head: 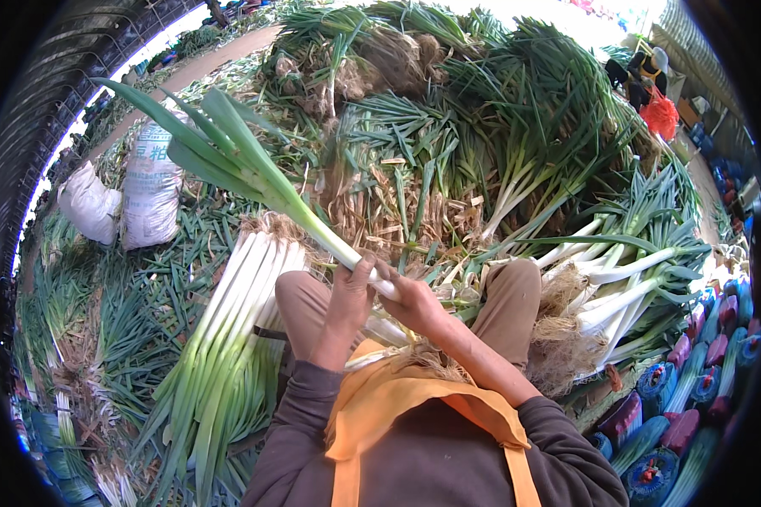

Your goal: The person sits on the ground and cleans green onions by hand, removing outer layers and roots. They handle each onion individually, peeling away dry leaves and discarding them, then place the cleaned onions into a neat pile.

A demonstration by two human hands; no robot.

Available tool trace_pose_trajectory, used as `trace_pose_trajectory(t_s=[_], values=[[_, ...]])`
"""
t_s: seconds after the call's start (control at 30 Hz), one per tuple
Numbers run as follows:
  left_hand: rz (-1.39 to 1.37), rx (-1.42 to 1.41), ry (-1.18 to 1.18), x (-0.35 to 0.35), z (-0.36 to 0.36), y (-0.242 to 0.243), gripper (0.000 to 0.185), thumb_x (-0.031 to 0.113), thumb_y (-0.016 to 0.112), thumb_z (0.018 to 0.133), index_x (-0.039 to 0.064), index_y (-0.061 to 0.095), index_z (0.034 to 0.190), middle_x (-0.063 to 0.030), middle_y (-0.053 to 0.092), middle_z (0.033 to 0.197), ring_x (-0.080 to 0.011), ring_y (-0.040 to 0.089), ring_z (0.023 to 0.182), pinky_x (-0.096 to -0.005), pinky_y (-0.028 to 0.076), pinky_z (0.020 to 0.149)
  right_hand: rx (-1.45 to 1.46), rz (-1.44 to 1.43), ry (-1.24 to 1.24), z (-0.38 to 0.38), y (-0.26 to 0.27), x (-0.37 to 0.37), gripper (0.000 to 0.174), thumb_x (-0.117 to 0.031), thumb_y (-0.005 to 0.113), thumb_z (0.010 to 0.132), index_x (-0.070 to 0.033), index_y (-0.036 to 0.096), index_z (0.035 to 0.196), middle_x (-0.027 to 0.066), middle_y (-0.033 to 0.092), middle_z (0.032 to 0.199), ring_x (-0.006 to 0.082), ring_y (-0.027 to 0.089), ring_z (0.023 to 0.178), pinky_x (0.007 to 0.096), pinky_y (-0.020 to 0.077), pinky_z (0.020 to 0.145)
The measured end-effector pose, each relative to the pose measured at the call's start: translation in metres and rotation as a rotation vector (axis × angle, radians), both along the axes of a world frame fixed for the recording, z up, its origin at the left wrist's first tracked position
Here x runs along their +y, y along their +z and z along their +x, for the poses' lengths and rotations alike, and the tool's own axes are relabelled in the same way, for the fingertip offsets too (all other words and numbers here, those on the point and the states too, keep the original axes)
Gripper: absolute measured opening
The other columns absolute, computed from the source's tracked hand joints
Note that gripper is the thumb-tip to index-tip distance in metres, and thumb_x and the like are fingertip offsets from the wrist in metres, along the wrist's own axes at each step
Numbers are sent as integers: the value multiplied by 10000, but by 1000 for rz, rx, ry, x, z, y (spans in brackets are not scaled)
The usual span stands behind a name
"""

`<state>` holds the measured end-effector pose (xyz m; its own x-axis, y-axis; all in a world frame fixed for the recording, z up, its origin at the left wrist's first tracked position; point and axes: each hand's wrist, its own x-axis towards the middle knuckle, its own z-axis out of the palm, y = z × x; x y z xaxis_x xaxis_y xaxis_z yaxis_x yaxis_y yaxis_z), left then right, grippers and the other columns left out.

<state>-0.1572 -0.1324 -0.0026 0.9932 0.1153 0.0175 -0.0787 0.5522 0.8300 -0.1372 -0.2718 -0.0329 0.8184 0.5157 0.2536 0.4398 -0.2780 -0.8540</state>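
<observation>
Both my hands grip one thick leek [317, 231] by its white stalk, above my lap, with its green leaves fanning out to the upper left. My left hand [352, 293] closes round the stalk, and my right hand [412, 298] touches it near the lower end. Beside my left knee lies a row of leeks with clean white stalks [244, 285], roots pointing away from me. Right of my other knee, more leeks [609, 298] with stringy roots are heaped. Some stalks and roots [441, 361] rest in my lap on the orange apron [380, 393].
Ahead rises a big pile of leafy leeks [533, 95]. Two filled sacks [152, 184] [90, 204] stand at the left. Wrapped bundles [653, 469] are stacked at the lower right. A person [647, 70] is at the far upper right near a red bag [659, 115]. Cut leaves cover the ground.
</observation>
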Motion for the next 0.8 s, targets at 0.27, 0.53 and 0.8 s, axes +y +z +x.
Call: trace_pose_trajectory(t_s=[0.27, 0.53, 0.8], values=[[-232, -74, 102, 42, 21, 19, 221, 297, 630, 925, 113, 537, 847, 38, 433, 588, -93, 437, 526, -323, 483, 616, 156, 128, 222, -1, 28, 5, 281, -121, 685, 812, 5, 589, 1045, 137, 582, 724, 187, 543, 594, 352, 454, 552], [-101, 92, 523, 40, 36, 18, 294, 224, 687, 890, 103, 499, 698, 15, 443, 574, -124, 460, 488, -351, 469, 488, -293, 141, -101, -21, -1, 13, 343, -70, 714, 803, 26, 619, 1118, 159, 658, 930, 263, 655, 717, 334, 524, 627], [42, 131, 519, 35, 23, 0, 168, 133, 659, 900, 53, 554, 796, -10, 462, 580, -129, 455, 480, -328, 471, 491, 259, 174, -60, -20, -1, 9, 194, -61, 740, 772, -18, 714, 960, 112, 683, 789, 158, 653, 701, 280, 507, 635]])
